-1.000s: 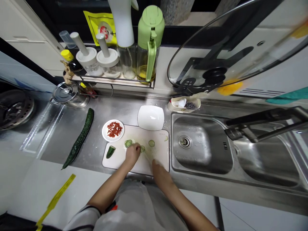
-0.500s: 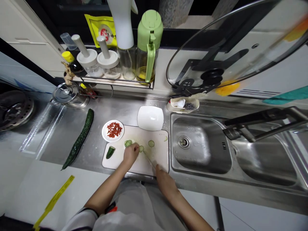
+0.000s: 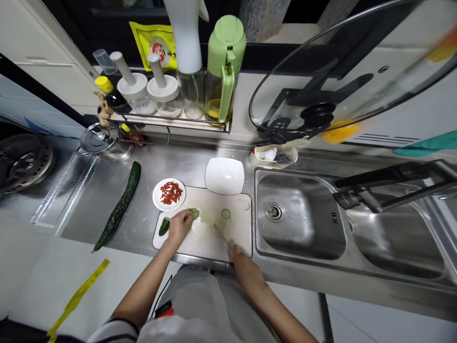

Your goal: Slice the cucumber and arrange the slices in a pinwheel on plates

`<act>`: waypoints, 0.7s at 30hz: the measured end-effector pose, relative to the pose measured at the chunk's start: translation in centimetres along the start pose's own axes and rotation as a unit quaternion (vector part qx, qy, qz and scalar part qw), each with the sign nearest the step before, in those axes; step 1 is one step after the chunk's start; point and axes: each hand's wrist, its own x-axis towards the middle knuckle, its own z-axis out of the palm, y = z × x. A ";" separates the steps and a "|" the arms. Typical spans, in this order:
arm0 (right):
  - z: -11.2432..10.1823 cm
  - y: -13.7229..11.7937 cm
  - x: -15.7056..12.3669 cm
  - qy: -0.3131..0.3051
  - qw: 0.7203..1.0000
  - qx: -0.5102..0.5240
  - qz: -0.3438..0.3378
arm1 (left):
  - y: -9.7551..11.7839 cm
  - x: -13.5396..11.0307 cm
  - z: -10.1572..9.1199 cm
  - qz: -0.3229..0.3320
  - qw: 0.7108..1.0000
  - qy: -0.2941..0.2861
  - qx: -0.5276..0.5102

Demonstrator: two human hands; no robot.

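Note:
My left hand [image 3: 179, 226] is pinched at the left side of the white cutting board [image 3: 210, 245], its fingertips at some thin cucumber slices [image 3: 194, 213], one seemingly between them. A dark green cucumber end piece [image 3: 164, 226] lies just left of that hand. In my right hand [image 3: 247, 269] is a small knife [image 3: 223, 237], its handle gripped and its blade pointing up-left over the board. Another round slice [image 3: 225, 213] lies apart, right of the board's middle, and a pale sliver [image 3: 247, 206] sits near the top right corner.
A plate of chopped red bits [image 3: 163, 203] overlaps the board's upper left corner. Behind the board stands a white square dish [image 3: 224, 176]. A whole cucumber [image 3: 119, 206] lies left, the steel sink [image 3: 300, 214] is right, and a condiment rack [image 3: 171, 119] runs behind.
My left hand has moved left across the board, from near the knife tip to the cucumber slices. The slice by the blade is gone from there. My right hand and knife stay nearly still.

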 end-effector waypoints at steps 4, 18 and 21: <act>-0.2 -0.1 0.0 -0.027 0.999 0.010 0.017 | -0.5 0.3 -0.2 -0.024 0.999 0.018 0.019; 0.3 -0.1 -0.1 -0.005 1.000 -0.014 0.014 | -0.9 0.6 0.4 -0.021 0.996 0.058 0.063; 0.1 -0.2 -0.1 -0.011 1.000 -0.015 0.025 | -0.1 0.8 0.7 0.001 0.997 0.051 0.063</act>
